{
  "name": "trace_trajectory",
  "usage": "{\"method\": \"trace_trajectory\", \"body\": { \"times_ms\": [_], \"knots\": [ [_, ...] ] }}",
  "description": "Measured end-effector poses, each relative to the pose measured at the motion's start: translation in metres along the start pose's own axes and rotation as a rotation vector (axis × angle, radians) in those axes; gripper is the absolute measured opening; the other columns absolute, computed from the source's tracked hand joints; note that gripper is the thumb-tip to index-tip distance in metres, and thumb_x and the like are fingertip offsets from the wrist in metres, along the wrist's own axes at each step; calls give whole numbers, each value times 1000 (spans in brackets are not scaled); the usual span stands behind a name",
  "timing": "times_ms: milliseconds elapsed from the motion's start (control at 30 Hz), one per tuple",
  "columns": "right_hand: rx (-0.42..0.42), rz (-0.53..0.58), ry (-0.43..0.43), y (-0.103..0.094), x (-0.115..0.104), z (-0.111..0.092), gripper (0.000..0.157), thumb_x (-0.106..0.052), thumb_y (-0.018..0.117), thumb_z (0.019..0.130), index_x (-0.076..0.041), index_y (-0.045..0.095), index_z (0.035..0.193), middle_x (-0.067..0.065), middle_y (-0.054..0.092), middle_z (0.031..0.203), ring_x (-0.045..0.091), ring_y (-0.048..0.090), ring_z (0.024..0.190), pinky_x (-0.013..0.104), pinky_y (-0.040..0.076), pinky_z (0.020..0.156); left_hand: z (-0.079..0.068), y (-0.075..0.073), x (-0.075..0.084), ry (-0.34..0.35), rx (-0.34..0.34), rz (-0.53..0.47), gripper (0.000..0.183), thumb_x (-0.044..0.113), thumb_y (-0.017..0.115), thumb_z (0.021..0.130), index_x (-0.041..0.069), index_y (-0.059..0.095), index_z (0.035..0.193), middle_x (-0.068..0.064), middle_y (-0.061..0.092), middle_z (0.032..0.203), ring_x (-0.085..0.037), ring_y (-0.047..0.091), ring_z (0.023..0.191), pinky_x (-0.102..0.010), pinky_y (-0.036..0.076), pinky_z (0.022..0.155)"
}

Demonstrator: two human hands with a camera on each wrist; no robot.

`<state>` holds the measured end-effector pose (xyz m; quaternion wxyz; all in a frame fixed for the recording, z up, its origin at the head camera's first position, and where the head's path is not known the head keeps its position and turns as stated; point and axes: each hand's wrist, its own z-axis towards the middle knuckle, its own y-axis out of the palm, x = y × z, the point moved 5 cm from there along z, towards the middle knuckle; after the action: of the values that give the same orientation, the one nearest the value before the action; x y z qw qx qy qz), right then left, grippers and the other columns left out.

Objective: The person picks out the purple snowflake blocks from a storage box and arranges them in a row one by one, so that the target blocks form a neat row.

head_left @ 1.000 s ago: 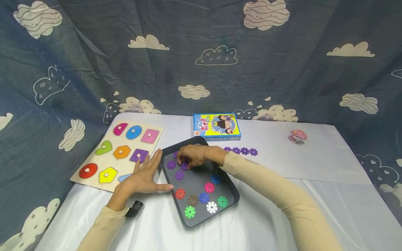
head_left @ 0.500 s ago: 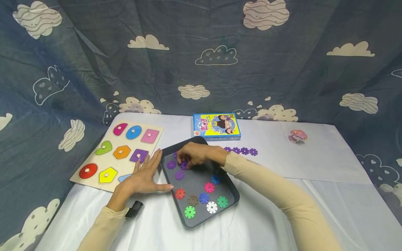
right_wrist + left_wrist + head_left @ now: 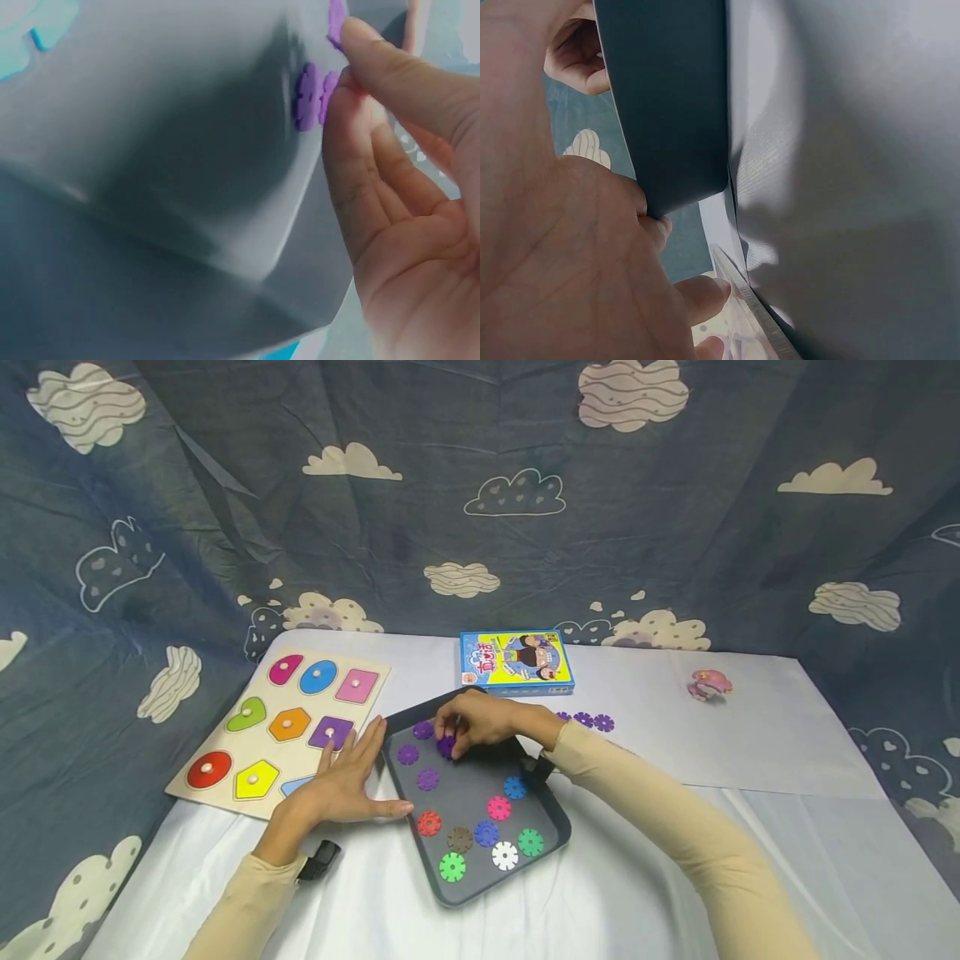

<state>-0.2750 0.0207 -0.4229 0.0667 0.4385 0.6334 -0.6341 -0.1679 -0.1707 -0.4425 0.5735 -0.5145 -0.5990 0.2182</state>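
A dark grey tray lies slanted on the white-covered table. My right hand is over its far part and pinches a purple notched disc between thumb and fingertips. More purple discs lie around it, and in the right wrist view a purple disc shows near my fingertips. Toward the tray's near end are a red disc, a white disc, a bright green disc and several others. My left hand, fingers spread, rests along the tray's left wall.
Left of the tray is a wooden shape puzzle board, partly under my left fingers. A colourful box stands behind the tray. Right of it, a row of purple discs is partly hidden by my right wrist. A pink toy sits far right.
My right hand has moved slightly right and up from the tray floor, with the purple disc now in its fingertips and tilted. My left hand has stayed in place.
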Motion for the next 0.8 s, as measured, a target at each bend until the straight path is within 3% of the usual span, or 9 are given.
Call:
{"method": "trace_trajectory", "body": {
  "times_ms": [300,800],
  "knots": [
    [4,87,-6,-10,-1,-12,30,-9,84,80,-5,69,106,7,70,97,11,64,85,21,57,78,0,0,0,8,3,-5,134,74,72,73,12,-6,161,-10,-10,170,-49,-6,152,-72,-8,117],
    [208,193,5,-42,11,-54,28,-14,85,81,-9,70,105,4,70,93,14,64,82,27,59,78,-1,0,-1,12,13,-14,135,72,74,72,10,-6,161,-12,-9,170,-50,-5,152,-73,-7,116]
  ]
}}
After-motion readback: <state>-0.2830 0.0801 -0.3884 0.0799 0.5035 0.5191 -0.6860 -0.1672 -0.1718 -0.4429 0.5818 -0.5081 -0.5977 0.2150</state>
